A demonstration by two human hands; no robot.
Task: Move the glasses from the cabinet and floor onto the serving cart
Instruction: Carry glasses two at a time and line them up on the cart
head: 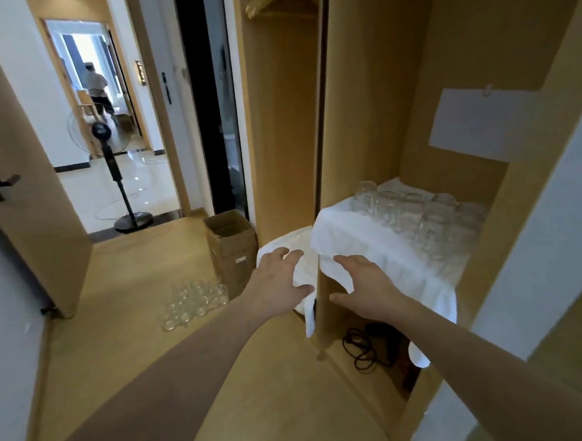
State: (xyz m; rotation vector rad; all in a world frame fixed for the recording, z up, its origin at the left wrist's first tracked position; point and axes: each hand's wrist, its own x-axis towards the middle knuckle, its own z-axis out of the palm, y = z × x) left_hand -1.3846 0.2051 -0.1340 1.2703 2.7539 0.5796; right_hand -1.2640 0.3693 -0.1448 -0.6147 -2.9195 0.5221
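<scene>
Several clear glasses (415, 219) stand on a white cloth (348, 237) that covers a shelf of the wooden cabinet (370, 89). More clear glasses (194, 303) stand grouped on the floor beside a cardboard box. My left hand (279, 279) reaches out in front of the cloth's left hanging part, fingers spread, holding nothing. Near the cloth's front edge, my right hand (365, 284) also has its fingers spread and empty. Both hands are short of the glasses. No serving cart is in view.
An open cardboard box (231, 247) stands by the cabinet's left side. A black cable and device (369, 346) lie under the shelf. A standing fan (115, 156) is in the doorway, an open door (17, 162) is at left, and a person (96, 89) is far down the hall.
</scene>
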